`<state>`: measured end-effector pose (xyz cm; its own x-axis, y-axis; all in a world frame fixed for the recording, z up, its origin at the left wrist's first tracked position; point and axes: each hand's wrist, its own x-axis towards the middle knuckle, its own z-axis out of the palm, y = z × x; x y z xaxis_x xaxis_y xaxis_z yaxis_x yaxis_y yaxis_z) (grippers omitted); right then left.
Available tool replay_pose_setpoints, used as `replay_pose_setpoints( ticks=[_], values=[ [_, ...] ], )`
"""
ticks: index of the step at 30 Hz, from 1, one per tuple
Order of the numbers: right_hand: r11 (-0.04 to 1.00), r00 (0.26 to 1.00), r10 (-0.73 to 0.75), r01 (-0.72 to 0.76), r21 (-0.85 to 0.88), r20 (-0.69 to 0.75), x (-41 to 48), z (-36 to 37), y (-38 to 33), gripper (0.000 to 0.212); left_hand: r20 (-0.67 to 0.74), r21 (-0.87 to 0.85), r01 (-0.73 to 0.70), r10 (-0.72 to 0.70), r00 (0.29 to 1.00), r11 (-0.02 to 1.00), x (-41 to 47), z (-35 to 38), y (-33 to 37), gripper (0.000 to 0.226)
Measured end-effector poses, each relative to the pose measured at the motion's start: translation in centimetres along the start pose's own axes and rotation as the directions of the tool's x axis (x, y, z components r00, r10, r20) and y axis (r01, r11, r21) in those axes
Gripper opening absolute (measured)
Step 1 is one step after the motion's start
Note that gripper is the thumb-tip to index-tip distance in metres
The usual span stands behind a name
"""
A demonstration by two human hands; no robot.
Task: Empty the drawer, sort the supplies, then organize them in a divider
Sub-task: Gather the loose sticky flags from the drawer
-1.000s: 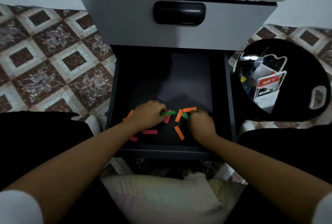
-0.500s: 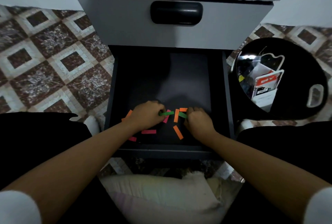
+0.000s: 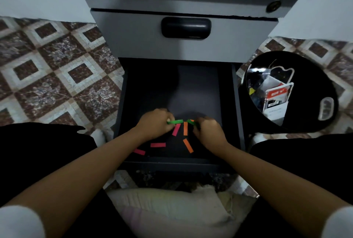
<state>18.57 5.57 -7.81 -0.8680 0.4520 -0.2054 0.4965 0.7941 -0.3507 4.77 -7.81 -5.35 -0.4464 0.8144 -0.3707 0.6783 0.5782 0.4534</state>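
Observation:
The bottom drawer point(image 3: 236, 115) of a grey cabinet stands pulled out, dark inside. Several small paper strips lie near its front: pink strips point(image 3: 157, 144), orange strips point(image 3: 188, 145) and green ones. My left hand point(image 3: 154, 125) pinches one end of a green strip point(image 3: 175, 122). My right hand point(image 3: 207, 131) is curled over another green strip point(image 3: 190, 121) with an orange one under it. Both hands rest on the drawer floor, a short gap between them.
A black round bin point(image 3: 309, 92) with cards and packaging inside sits right of the drawer. The shut upper drawer with a black handle point(image 3: 186, 27) overhangs the back. A pale cushion point(image 3: 172, 211) lies below the drawer front. Patterned floor tiles point(image 3: 57, 77) spread left.
My hands have drawn a little closer to each other. The orange strip left of my left hand is no longer visible. The camera has tilted slightly.

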Motion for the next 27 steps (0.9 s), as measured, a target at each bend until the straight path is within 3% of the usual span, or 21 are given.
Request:
replay_pose_setpoints(
  ticks=[7, 12, 15, 20, 23, 27],
  values=[
    [0.968, 0.989, 0.036, 0.000, 0.250, -0.143, 0.3, -3.3, -1.5, 0.022, -0.100, 0.082, -0.034, 0.042, 0.994, 0.996, -0.8, -1.9, 0.4, 0.031],
    [0.949, 0.958, -0.095, 0.169, 0.265, -0.269, 0.8, -7.1, -3.0, 0.023, -0.205, 0.215, -0.107, 0.152, 0.967, 0.971, -1.7, -5.3, 0.8, 0.032],
    [0.935, 0.920, -0.201, 0.284, 0.215, -0.337, 1.4, -10.2, -4.1, 0.024, -0.284, 0.361, -0.146, 0.258, 0.923, 0.921, -2.3, -8.1, 1.3, 0.033],
    [0.900, 0.840, -0.302, 0.407, 0.155, -0.451, 2.7, -16.5, -6.5, 0.020, -0.425, 0.409, -0.194, 0.374, 0.824, 0.892, -3.5, -15.5, 2.5, 0.036],
    [0.878, 0.786, -0.345, 0.463, 0.118, -0.513, 3.5, -20.2, -8.2, 0.016, -0.529, 0.361, -0.205, 0.381, 0.758, 0.910, -4.1, -20.3, 3.1, 0.039],
    [0.857, 0.752, -0.368, 0.503, 0.115, -0.547, 4.4, -24.3, -10.6, 0.016, -0.597, 0.382, -0.168, 0.381, 0.706, 0.909, -3.9, -25.3, 4.0, 0.023]
  ],
)
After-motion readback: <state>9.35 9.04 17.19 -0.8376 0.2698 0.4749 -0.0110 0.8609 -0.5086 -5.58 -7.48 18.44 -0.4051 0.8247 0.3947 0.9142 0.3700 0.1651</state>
